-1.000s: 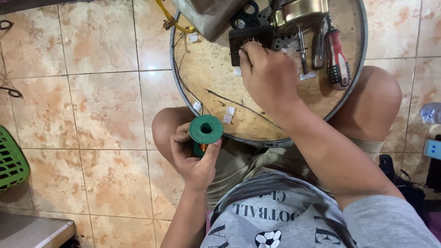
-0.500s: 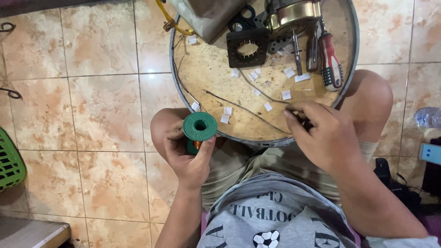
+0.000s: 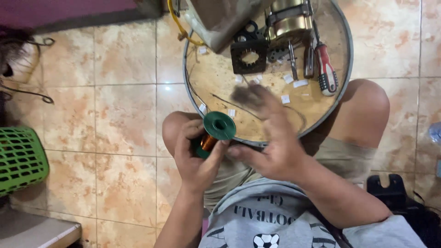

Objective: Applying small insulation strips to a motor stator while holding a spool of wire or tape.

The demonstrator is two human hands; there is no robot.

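Centrally, the green-flanged spool (image 3: 215, 133) of copper wire is sitting clenched in the left hand (image 3: 196, 156), held above the person's lap, just at the near rim of the round metal tray (image 3: 345, 87). The right hand (image 3: 268, 140) is hovering just beside it, fingers spread and motion-blurred, grasping nothing. On the tray's worn wooden-toned floor are lying a black square frame (image 3: 249, 56), a red-handled screwdriver (image 3: 326, 71), and small white paper scraps (image 3: 301, 83). A green plastic basket (image 3: 19, 158) is resting on the glazed floor tiles.
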